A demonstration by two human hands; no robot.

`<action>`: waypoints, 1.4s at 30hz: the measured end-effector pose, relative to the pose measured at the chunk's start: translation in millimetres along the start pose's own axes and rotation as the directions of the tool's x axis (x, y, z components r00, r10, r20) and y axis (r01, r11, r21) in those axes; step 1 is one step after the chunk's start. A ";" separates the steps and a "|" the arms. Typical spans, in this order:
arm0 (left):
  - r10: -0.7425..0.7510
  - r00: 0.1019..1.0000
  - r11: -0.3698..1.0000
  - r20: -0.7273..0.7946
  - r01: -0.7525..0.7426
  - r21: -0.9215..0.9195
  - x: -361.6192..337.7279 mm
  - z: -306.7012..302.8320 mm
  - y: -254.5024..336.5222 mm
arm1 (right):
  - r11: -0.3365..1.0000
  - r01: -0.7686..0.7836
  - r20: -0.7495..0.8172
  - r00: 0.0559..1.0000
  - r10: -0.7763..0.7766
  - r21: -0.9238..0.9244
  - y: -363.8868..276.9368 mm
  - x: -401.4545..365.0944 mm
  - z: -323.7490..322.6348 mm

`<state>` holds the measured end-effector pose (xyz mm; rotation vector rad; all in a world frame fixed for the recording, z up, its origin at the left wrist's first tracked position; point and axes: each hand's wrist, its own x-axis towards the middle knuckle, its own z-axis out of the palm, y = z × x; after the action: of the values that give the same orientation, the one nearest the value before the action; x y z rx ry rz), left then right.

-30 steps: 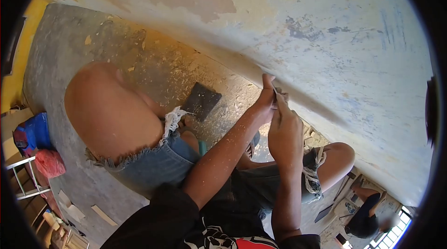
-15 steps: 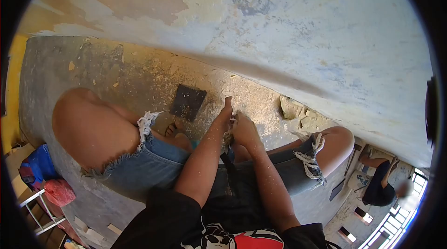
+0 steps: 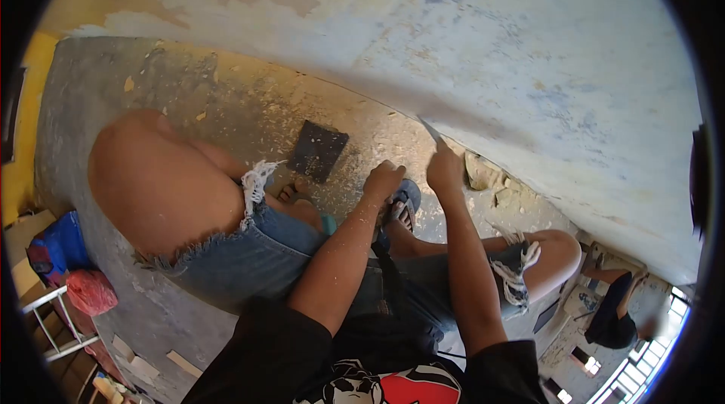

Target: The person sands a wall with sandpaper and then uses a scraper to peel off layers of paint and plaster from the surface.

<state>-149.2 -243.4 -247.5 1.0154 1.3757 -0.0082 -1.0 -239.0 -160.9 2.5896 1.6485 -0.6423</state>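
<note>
My right hand (image 3: 444, 168) is closed round a scraper, with the handle hidden in my fingers. The scraper's thin blade (image 3: 430, 129) points up and left, its tip at the foot of the peeling wall (image 3: 453, 41). My left hand (image 3: 385, 180) is curled closed in front of my sandalled foot (image 3: 405, 206), apart from the right hand. Whether anything is inside its fingers is hidden.
Pale flakes and dust cover the floor (image 3: 362, 132) along the wall. A dark square piece (image 3: 318, 151) lies left of my hands, rubble (image 3: 487, 177) to the right. Another person (image 3: 615, 317) is at far right. A ladder (image 3: 60, 325) and red bag (image 3: 91, 292) are at left.
My hands were together in front of me and have parted. The right hand has moved up and right to the wall base with the scraper; the left is slightly right.
</note>
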 end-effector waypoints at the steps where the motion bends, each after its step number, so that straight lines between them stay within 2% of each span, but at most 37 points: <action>1: 0.001 0.999 1.000 -0.041 -0.001 -0.005 -4.4 -5.6 7.1 | 0.997 -0.016 -0.038 0.999 0.019 0.074 -10.5 -10.2 -15.2; 2: -0.003 0.997 1.000 -0.076 0.002 -0.007 -8.4 -7.8 9.5 | 0.988 -0.038 -0.069 0.996 0.048 0.149 -17.9 -17.8 -21.4; 3: 0.091 0.982 0.996 -0.164 -0.087 0.032 4.7 -2.0 -3.4 | 0.990 -0.016 -0.046 0.999 0.023 0.137 -21.4 -14.3 -17.3; 5: 0.097 0.989 0.995 -0.113 -0.092 0.049 2.5 0.2 -8.1 | 0.989 -0.039 -0.025 0.999 0.043 0.144 -9.5 1.0 16.2; 8: 0.103 0.992 0.990 -0.071 -0.096 0.104 -4.6 -4.1 -9.3 | 0.983 -0.046 0.002 0.999 0.047 0.177 -26.8 -2.3 11.0; 10: 0.052 0.996 0.996 -0.075 -0.046 0.073 -4.1 -8.0 -3.1 | 0.976 0.010 -0.098 0.995 0.012 0.219 -50.3 -10.2 -17.1; 11: 0.058 0.996 0.996 -0.072 -0.052 0.079 -9.2 -8.0 -1.5 | 0.962 0.084 -0.158 0.986 -0.043 0.259 -39.3 1.3 9.0; 12: 0.059 0.997 0.996 -0.052 -0.055 0.075 -8.6 -6.7 -2.2 | 0.978 0.061 -0.153 0.988 -0.030 0.201 -29.8 14.5 34.5; 15: 0.053 0.998 0.997 -0.036 -0.050 0.063 -3.0 -14.1 3.2 | 0.970 0.035 -0.101 0.995 -0.011 0.239 -45.3 4.5 27.5; 17: 0.051 0.998 0.997 -0.024 -0.050 0.064 -10.2 -14.9 -1.0 | 0.963 0.057 -0.146 0.989 -0.019 0.263 -63.4 -0.4 12.5; 18: 0.074 0.997 0.995 -0.032 -0.071 0.072 -11.5 -13.6 -0.1 | 0.966 0.102 -0.078 0.993 -0.086 0.236 -53.1 16.3 41.9; 20: 0.131 0.990 0.988 -0.042 -0.127 0.090 -0.9 -10.0 -7.9 | 0.966 0.059 -0.074 0.996 -0.042 0.252 -55.3 25.4 53.9; 21: 0.750 0.660 0.549 0.035 -0.651 0.524 89.4 13.8 -100.1 | 0.955 0.073 -0.096 0.994 -0.047 0.288 -63.3 22.2 38.8; 22: 0.751 0.657 0.539 0.061 -0.665 0.517 56.1 9.7 -70.3 | 0.944 0.072 -0.104 0.994 -0.041 0.322 -68.4 5.7 16.7; 23: 0.475 0.880 0.845 -0.027 -0.447 0.293 22.3 -5.5 -34.9 | 0.955 -0.006 -0.014 1.000 0.010 0.298 -75.2 -10.1 -20.1; 24: 0.132 0.991 0.990 -0.023 -0.130 0.049 -9.1 -24.7 10.0 | 0.953 -0.025 -0.042 0.998 0.040 0.301 -65.1 -20.2 -41.1; 25: 0.160 0.987 0.985 -0.001 -0.160 0.069 -8.7 -23.1 18.3 | 0.964 0.007 -0.065 0.998 0.010 0.265 -50.4 -30.3 -58.3; 26: 0.129 0.992 0.992 -0.017 -0.129 -0.009 -8.5 -21.4 20.4 | 0.972 0.041 -0.086 0.996 -0.021 0.230 -37.2 -41.4 -76.9; 27: 0.088 0.996 0.992 -0.034 -0.091 -0.085 -6.3 -19.7 20.1 | 0.974 0.029 -0.105 0.994 -0.005 0.224 -24.8 -54.1 -103.9; 28: 0.108 0.994 0.992 -0.026 -0.110 -0.060 -4.3 -17.2 20.0 | 0.975 0.023 -0.123 0.992 0.005 0.221 -11.9 -65.6 -129.9; 30: 0.028 0.999 0.982 0.035 -0.021 -0.188 -7.2 -10.8 14.1 | 0.978 -0.099 -0.186 0.973 0.134 0.186 15.1 -73.5 -158.4; 31: 0.061 0.997 0.992 0.037 -0.057 -0.110 -10.9 -9.6 14.6 | 0.973 -0.109 -0.246 0.956 0.158 0.201 18.6 -71.7 -165.1; 32: 0.075 0.997 0.992 0.034 -0.071 -0.103 -14.4 -7.4 15.4 | 0.972 -0.106 -0.259 0.952 0.160 0.208 21.9 -59.3 -151.6; 34: 0.034 0.993 0.996 0.113 -0.024 -0.086 -20.7 -5.2 11.9 | 0.994 -0.075 -0.157 0.984 0.086 0.078 23.8 -31.3 -106.1; 35: 0.029 0.994 0.999 0.108 -0.030 0.013 -30.3 -5.7 21.2 | 0.999 0.002 -0.202 0.979 0.009 0.053 17.5 -42.1 -112.2; 36: 0.056 0.994 0.997 0.097 -0.060 0.038 -32.2 -8.8 27.5 | 0.988 0.012 -0.270 0.962 0.031 0.156 14.6 -59.4 -126.4; 38: 0.086 0.984 0.983 0.153 -0.059 -0.173 -36.0 -17.4 37.6 | 0.943 0.070 -0.346 0.937 0.050 0.324 18.2 -100.5 -163.5; 39: 0.092 0.988 0.962 0.123 -0.057 -0.269 -44.6 -19.9 54.5 | 0.947 0.172 -0.424 0.905 -0.043 0.272 33.0 -117.5 -175.1; 40: 0.098 0.991 0.928 0.092 -0.057 -0.368 -57.2 -19.4 71.3 | 0.927 0.145 -0.349 0.937 -0.017 0.346 28.1 -143.4 -219.5; 42: 0.209 0.967 0.924 0.142 -0.148 -0.353 -70.4 -12.4 98.8 | 0.830 0.326 -0.413 0.902 -0.130 0.452 46.0 -174.7 -267.3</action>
<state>-123.3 -214.9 -131.8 0.8226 1.0706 0.2629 65.2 -352.3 133.8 3.0535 2.1991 -0.7268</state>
